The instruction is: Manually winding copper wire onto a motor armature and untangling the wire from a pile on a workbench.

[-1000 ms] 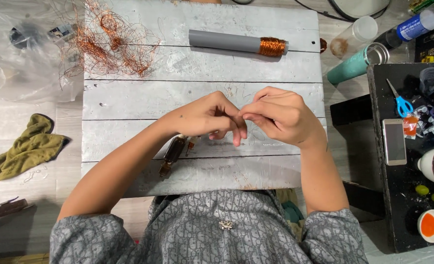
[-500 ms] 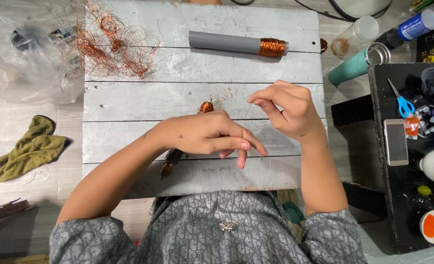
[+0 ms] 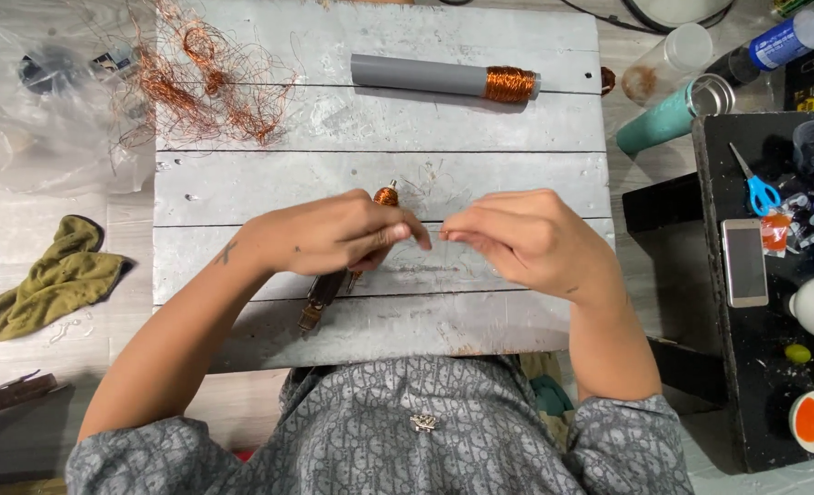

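Pinching a thin rod wound with copper wire (image 3: 384, 196), the left hand (image 3: 334, 234) grips it over the middle of the grey plank board (image 3: 379, 312), rod tip pointing far. Right hand (image 3: 526, 240) sits just right of it, fingertips pressed together, possibly on fine wire, too thin to tell. Grey tube with copper coil (image 3: 444, 78) lies far; tangled copper wire (image 3: 196, 87) far left.

Board (image 3: 379, 174): painted wood, matt grey, scuffed. Tube (image 3: 421, 75): smooth grey plastic with shiny copper wire (image 3: 510, 84) wound on. Loose wire tangle (image 3: 201, 82): copper, glinting. Rag (image 3: 54, 280): soft olive cloth. Tool (image 3: 329, 289) under left hand (image 3: 334, 234): probably dull metal.
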